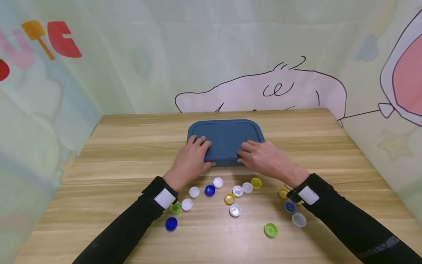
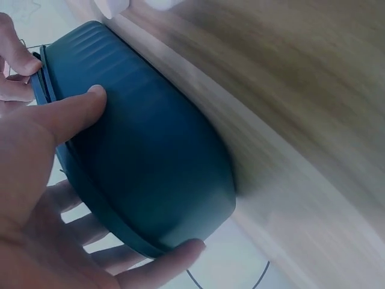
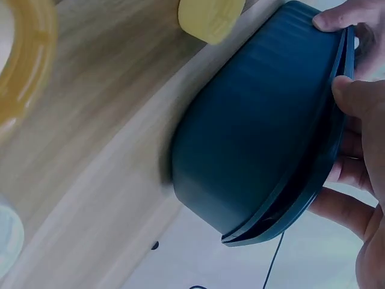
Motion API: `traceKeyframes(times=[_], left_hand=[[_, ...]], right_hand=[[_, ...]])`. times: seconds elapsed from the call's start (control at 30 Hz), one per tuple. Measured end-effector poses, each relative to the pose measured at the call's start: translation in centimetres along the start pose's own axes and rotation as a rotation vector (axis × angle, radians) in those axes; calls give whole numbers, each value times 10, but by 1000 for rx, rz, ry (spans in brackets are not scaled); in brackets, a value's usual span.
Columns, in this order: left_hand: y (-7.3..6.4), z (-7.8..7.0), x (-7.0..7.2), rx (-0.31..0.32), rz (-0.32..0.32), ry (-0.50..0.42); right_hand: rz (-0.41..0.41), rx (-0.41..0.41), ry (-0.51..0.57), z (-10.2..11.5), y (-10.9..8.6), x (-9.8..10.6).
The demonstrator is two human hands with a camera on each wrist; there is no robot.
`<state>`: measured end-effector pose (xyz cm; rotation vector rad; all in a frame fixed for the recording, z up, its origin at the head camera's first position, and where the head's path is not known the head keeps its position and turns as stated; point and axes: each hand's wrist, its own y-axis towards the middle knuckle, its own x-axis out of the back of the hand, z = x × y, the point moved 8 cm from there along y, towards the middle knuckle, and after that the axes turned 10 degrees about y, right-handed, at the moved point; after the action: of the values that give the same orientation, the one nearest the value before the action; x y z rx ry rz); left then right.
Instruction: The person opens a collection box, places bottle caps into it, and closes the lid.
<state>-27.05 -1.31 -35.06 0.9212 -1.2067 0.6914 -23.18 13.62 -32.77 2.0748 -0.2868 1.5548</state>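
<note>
A dark blue plastic box (image 1: 225,162) with rounded corners stands on the table, its blue lid (image 1: 225,137) on top. My left hand (image 1: 191,156) grips the box's left front corner, thumb pressed to the front wall (image 2: 144,144) and fingers spread over the lid and side. At the right front, my right hand (image 1: 265,157) pinches the lid's edge (image 3: 319,174), thumb at the rim and fingers curled over the top. In the right wrist view a dark gap shows between lid and box along that side. What the box contains is hidden.
Several bottle caps lie scattered on the wooden table (image 1: 132,146) before the box, among them a blue cap (image 1: 209,190), a white cap (image 1: 235,210), a yellow cap (image 1: 256,183) and a green cap (image 1: 270,230). A printed cloth wall (image 1: 148,55) stands behind the table.
</note>
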Motion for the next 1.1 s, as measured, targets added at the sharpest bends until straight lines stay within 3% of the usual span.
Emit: traceKeyframes(times=[0.43,0.57,0.7,0.83,1.1], left_hand=[[2,8,2,-5,90,-48],[2,11,7,-14,85,-92],[2,16,16,-16,34,-148],[1,26,25,-6,-61,-205],[-1,34,36,-36,-232,-222]], right_hand=[[-22,6,-34,-3,-2,1],[-49,-2,-29,-6,-3,5],[-91,-33,-12,-11,-4,13],[-132,-60,9,-15,-4,19],[-203,-110,22,-22,-2,27]])
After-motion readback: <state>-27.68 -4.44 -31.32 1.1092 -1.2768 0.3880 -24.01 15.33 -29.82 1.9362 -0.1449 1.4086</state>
